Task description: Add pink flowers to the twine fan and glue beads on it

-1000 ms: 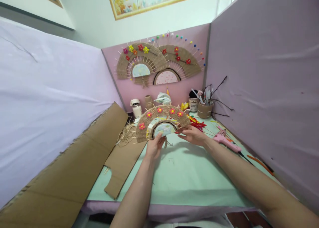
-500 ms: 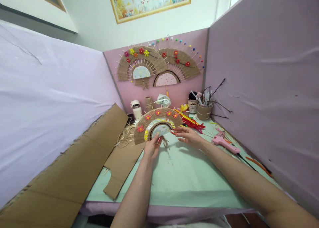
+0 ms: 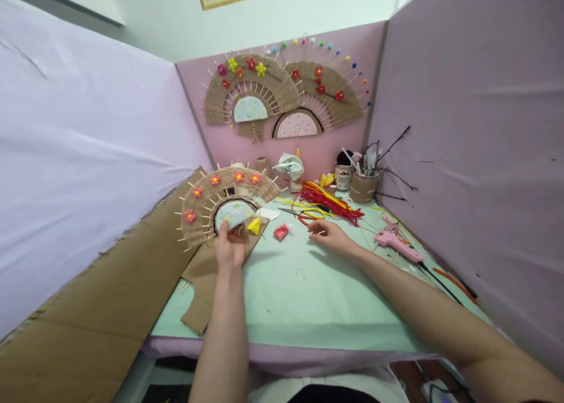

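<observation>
Left hand [image 3: 229, 247] grips fan [image 3: 227, 183] by its base [image 3: 238, 211]. Right hand [image 3: 331, 237], right of fan, fingers loosely parted, appears empty. Fan: probably light, fragile-rimmed; hold base.

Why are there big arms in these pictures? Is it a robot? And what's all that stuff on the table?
No robot here! These are a person's own bare hands. The camera is worn on their head, looking forward and down, so the arms reach away from you.

The left hand holds a woven fan with five pinkish-red flowers on it. The right hand is above the green table and doesn't seem to hold anything.

On the table you can spot scissors, a bundle of red and yellow strips, a little red packet and a pink glue gun. Behind them, two bigger fans hang against a pink board.
</observation>
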Available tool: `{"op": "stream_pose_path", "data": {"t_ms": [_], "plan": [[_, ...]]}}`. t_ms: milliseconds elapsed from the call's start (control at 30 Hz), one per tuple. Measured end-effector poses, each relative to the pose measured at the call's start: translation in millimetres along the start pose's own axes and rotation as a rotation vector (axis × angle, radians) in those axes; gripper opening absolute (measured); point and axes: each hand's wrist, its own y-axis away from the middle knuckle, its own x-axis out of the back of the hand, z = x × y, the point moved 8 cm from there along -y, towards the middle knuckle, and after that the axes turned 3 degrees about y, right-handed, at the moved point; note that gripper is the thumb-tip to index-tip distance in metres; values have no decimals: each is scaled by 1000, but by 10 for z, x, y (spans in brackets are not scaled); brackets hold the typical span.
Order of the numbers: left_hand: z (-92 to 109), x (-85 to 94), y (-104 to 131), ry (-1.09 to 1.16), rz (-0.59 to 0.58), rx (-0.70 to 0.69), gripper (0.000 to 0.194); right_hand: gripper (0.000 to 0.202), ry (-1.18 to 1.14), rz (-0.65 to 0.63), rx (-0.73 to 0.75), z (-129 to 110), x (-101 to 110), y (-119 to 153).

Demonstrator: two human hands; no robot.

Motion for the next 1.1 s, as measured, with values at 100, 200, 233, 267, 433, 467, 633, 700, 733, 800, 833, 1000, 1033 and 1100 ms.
{"op": "stream_pose_path", "data": {"t_ms": [100,200,233,267,433,467,633,700,733,800,833,1000,1033,1100], "plan": [[64,30,13,3,8,-25,13,26,184,-1,85,-82,-21,-26],[28,43,18,15,28,-20,11,23,309,-8,38,-101,-60,-195],[7,54,16,21,43,-14,10,21,333,-5,16,-100,-88,-277],[-19,69,13,23,60,-3,9,22,346,-4,0,-97,-134,-364],[-175,161,4,1,146,102,8,39,355,31,-77,28,-494,-690],[-198,172,3,6,153,115,8,38,347,59,-74,43,-535,-713],[-273,190,7,-56,142,114,12,32,290,291,9,-60,-117,-661],[-350,179,36,-183,115,132,17,34,272,423,55,-175,334,-578],[-427,166,65,-261,90,173,19,36,263,499,74,-235,583,-519],[-652,133,174,-412,17,315,20,40,235,639,109,-345,1032,-370],[-782,121,255,-472,-21,401,19,40,217,681,125,-387,1194,-294],[-1158,184,714,-582,-94,675,17,34,135,703,181,-471,1346,4],[-1149,220,777,-595,-102,707,18,33,123,689,191,-477,1293,41],[-1050,290,856,-666,-158,769,25,30,116,668,209,-499,1183,106]]}}
